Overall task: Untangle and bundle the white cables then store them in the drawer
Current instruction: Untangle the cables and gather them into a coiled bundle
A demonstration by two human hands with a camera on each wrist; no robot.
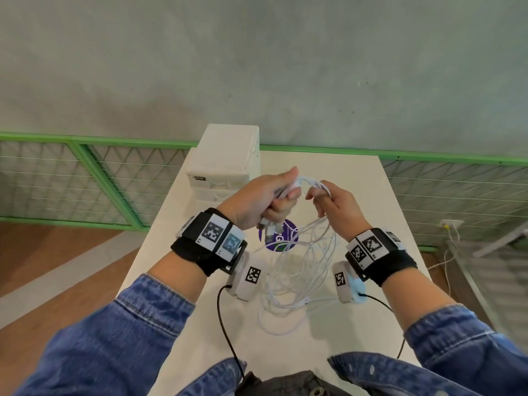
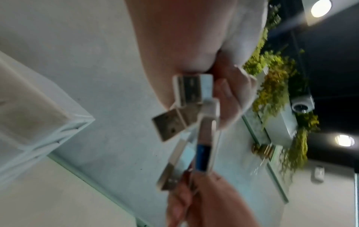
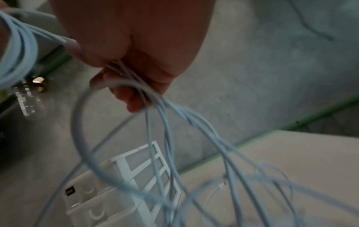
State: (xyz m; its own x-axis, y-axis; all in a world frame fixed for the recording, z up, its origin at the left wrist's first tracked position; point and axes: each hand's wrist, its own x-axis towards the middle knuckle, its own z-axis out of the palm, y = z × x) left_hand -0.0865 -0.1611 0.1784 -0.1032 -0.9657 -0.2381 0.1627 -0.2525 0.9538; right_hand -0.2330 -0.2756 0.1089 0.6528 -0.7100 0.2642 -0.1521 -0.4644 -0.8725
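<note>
Several white cables (image 1: 303,270) hang in loose loops from both hands down to the white table (image 1: 368,195). My left hand (image 1: 271,195) grips their plug ends above the table; metal USB plugs (image 2: 186,92) stick out below its fist. My right hand (image 1: 328,201) pinches the same strands a little to the right, and the cables (image 3: 174,130) fan out downward from its fingers. A white drawer unit (image 1: 225,164) stands at the table's far left, just behind the left hand, with its drawers closed; the drawer unit (image 3: 124,184) also shows in the right wrist view.
A round purple sticker (image 1: 285,238) lies on the table under the hands. A green-framed wire fence (image 1: 85,178) runs behind the table against a grey wall. Black sensor leads (image 1: 225,324) trail from both wristbands toward my body.
</note>
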